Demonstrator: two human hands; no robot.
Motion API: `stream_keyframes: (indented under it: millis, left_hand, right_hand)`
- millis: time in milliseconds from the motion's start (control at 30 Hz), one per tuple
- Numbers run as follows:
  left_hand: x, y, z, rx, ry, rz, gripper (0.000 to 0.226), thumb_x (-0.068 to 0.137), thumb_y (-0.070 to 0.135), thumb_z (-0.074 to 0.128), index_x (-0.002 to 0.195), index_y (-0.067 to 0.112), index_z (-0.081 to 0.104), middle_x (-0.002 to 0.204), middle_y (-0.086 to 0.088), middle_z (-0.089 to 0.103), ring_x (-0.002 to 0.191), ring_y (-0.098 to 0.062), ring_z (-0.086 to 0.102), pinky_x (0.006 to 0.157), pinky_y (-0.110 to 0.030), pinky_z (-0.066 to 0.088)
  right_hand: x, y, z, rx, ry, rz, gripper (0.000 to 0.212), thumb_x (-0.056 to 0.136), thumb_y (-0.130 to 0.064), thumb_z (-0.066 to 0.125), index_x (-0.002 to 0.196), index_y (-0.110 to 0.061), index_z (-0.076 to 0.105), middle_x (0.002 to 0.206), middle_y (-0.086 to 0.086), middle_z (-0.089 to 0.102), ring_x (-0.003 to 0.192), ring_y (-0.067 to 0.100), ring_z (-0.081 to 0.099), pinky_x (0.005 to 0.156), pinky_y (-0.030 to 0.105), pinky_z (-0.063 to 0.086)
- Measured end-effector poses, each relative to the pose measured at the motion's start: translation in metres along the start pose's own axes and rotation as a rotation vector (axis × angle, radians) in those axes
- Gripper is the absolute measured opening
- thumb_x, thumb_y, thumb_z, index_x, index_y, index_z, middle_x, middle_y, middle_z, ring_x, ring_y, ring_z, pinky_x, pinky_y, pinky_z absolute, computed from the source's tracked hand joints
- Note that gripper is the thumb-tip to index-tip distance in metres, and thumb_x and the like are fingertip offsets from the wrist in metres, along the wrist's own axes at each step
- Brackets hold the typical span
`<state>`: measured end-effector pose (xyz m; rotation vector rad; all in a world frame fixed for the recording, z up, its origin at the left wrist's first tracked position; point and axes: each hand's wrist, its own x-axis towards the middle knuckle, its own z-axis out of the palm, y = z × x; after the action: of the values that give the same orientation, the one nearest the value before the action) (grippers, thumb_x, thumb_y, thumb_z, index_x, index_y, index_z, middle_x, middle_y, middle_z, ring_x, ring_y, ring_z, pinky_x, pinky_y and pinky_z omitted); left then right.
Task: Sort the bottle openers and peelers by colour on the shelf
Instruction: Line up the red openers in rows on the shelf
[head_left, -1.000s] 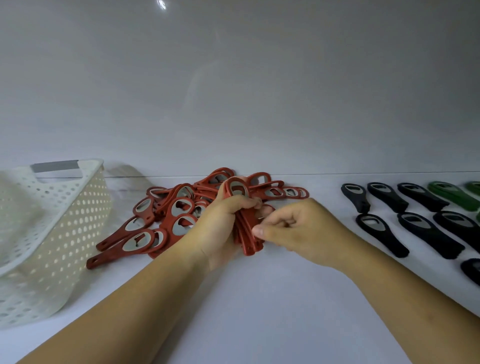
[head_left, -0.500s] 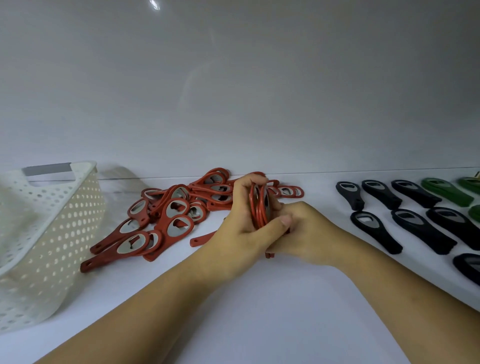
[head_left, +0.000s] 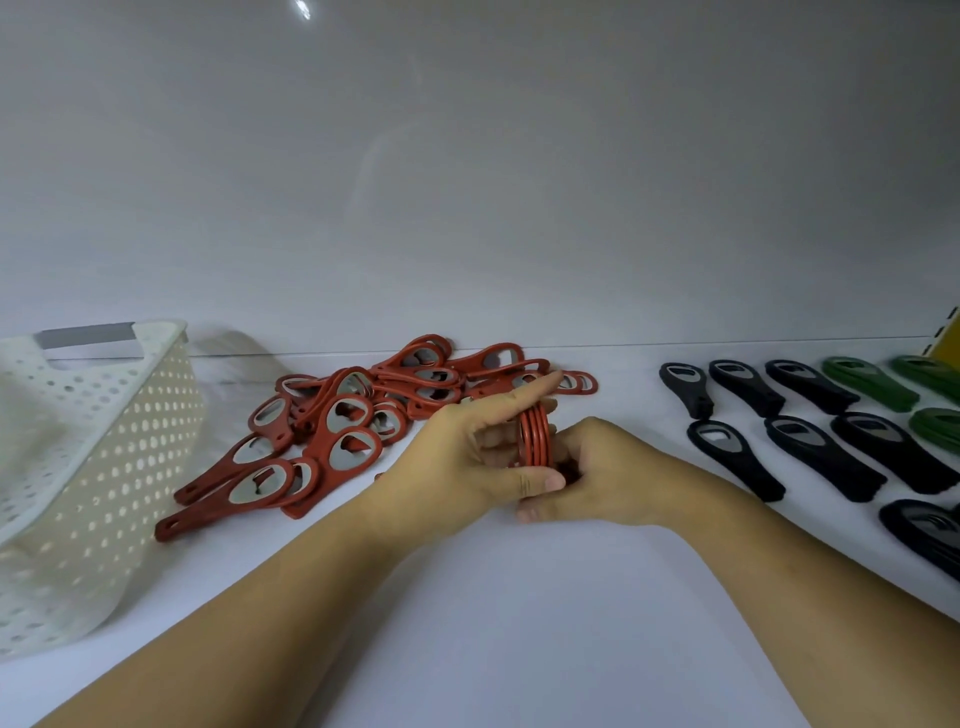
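A small stack of red bottle openers (head_left: 535, 436) stands on edge at the middle of the white shelf (head_left: 519, 623). My left hand (head_left: 467, 457) holds the stack from the left, thumb across the front and forefinger stretched over the top. My right hand (head_left: 602, 473) grips the stack from the right, fingers curled round its lower part. Behind and to the left lies a loose pile of red openers (head_left: 343, 426). Black openers (head_left: 810, 441) lie in rows at the right, with green openers (head_left: 872, 384) beyond them.
A white perforated basket (head_left: 88, 467) with a grey handle stands tilted at the left edge. The shelf's glossy back wall (head_left: 467, 182) rises just behind the piles. A yellow upright (head_left: 948, 343) shows at the far right.
The red stack has been turned from lying flat in my left hand to standing on edge. My right hand moved in from pinching its end to gripping it from the right.
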<state>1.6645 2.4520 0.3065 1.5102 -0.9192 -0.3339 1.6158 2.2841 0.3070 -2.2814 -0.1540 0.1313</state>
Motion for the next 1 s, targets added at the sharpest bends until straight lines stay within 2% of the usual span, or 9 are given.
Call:
stream_keyframes:
  millis: [133, 300, 367, 433, 533, 600, 800, 933, 1000]
  left_hand:
    - [0.000, -0.002, 0.000, 0.001, 0.030, 0.016, 0.062, 0.064, 0.007, 0.078, 0.108, 0.048, 0.065, 0.105, -0.001, 0.071, 0.101, -0.016, 0.068, 0.088, -0.033, 0.054]
    - [0.000, 0.005, -0.007, -0.126, 0.074, -0.049, 0.047, 0.069, -0.007, 0.077, 0.107, 0.021, 0.068, 0.103, -0.014, 0.069, 0.096, -0.029, 0.067, 0.088, -0.044, 0.055]
    - [-0.001, 0.008, -0.009, -0.228, 0.077, -0.080, 0.042, 0.069, -0.002, 0.077, 0.104, 0.020, 0.070, 0.099, -0.013, 0.069, 0.095, -0.032, 0.064, 0.091, -0.057, 0.047]
    - [-0.001, 0.012, -0.009, -0.335, 0.075, -0.107, 0.042, 0.068, 0.001, 0.078, 0.104, 0.021, 0.071, 0.097, -0.010, 0.070, 0.096, -0.031, 0.065, 0.093, -0.063, 0.042]
    - [-0.002, 0.019, -0.004, -0.493, 0.035, -0.127, 0.042, 0.067, 0.003, 0.069, 0.107, 0.015, 0.066, 0.096, -0.009, 0.070, 0.094, -0.028, 0.070, 0.084, -0.045, 0.057]
    - [-0.003, 0.023, 0.002, -0.547, 0.006, -0.111, 0.041, 0.068, 0.002, 0.066, 0.107, 0.013, 0.064, 0.097, -0.009, 0.070, 0.092, -0.028, 0.070, 0.078, -0.038, 0.059]
    - [-0.012, 0.029, 0.023, -0.595, -0.054, -0.010, 0.040, 0.073, -0.003, 0.070, 0.109, 0.012, 0.064, 0.110, -0.015, 0.066, 0.099, -0.032, 0.068, 0.076, -0.038, 0.057]
    - [-0.019, 0.032, 0.034, -0.570, -0.055, 0.029, 0.048, 0.064, 0.006, 0.074, 0.110, 0.015, 0.064, 0.108, -0.008, 0.069, 0.101, -0.030, 0.068, 0.079, -0.037, 0.057]
    - [-0.020, 0.030, 0.036, -0.568, -0.089, 0.007, 0.055, 0.065, 0.011, 0.077, 0.117, 0.019, 0.061, 0.112, -0.003, 0.069, 0.106, -0.027, 0.066, 0.085, -0.036, 0.056]
  right_hand:
    - [-0.001, 0.000, 0.003, 0.011, -0.003, 0.013, 0.031, 0.070, -0.024, 0.083, 0.079, 0.000, 0.065, 0.071, 0.006, 0.056, 0.067, 0.014, 0.051, 0.066, 0.031, 0.042]
    - [-0.004, -0.016, 0.000, 0.074, -0.050, 0.126, 0.016, 0.072, -0.019, 0.082, 0.075, -0.009, 0.070, 0.068, -0.005, 0.063, 0.065, 0.006, 0.055, 0.067, 0.022, 0.043]
    - [-0.008, -0.024, -0.003, 0.117, -0.075, 0.136, 0.008, 0.076, -0.020, 0.079, 0.070, -0.018, 0.073, 0.070, -0.007, 0.068, 0.067, 0.003, 0.059, 0.070, 0.019, 0.045]
    - [-0.017, -0.030, -0.004, 0.115, 0.003, 0.161, 0.011, 0.076, -0.023, 0.078, 0.072, -0.014, 0.075, 0.070, -0.004, 0.067, 0.069, 0.004, 0.058, 0.073, 0.021, 0.044]
    - [-0.035, -0.040, -0.005, 0.107, 0.107, 0.192, 0.033, 0.074, -0.029, 0.078, 0.067, 0.002, 0.067, 0.054, -0.004, 0.043, 0.054, 0.009, 0.038, 0.055, 0.021, 0.030]
    - [-0.049, -0.049, -0.007, 0.114, 0.123, 0.206, 0.033, 0.076, -0.028, 0.078, 0.054, -0.009, 0.060, 0.046, -0.008, 0.032, 0.045, 0.006, 0.029, 0.047, 0.017, 0.024]
    - [-0.086, -0.068, -0.009, 0.124, 0.165, 0.291, 0.021, 0.074, -0.030, 0.079, 0.060, -0.016, 0.070, 0.046, -0.006, 0.034, 0.045, 0.007, 0.029, 0.047, 0.018, 0.025]
    - [-0.102, -0.072, -0.006, 0.081, 0.255, 0.346, 0.020, 0.074, -0.026, 0.079, 0.072, -0.007, 0.073, 0.042, -0.012, 0.041, 0.039, 0.001, 0.036, 0.044, 0.013, 0.029]
    - [-0.109, -0.076, -0.005, 0.071, 0.277, 0.368, 0.018, 0.075, -0.024, 0.079, 0.069, -0.008, 0.073, 0.040, -0.013, 0.044, 0.037, 0.000, 0.038, 0.041, 0.010, 0.029]
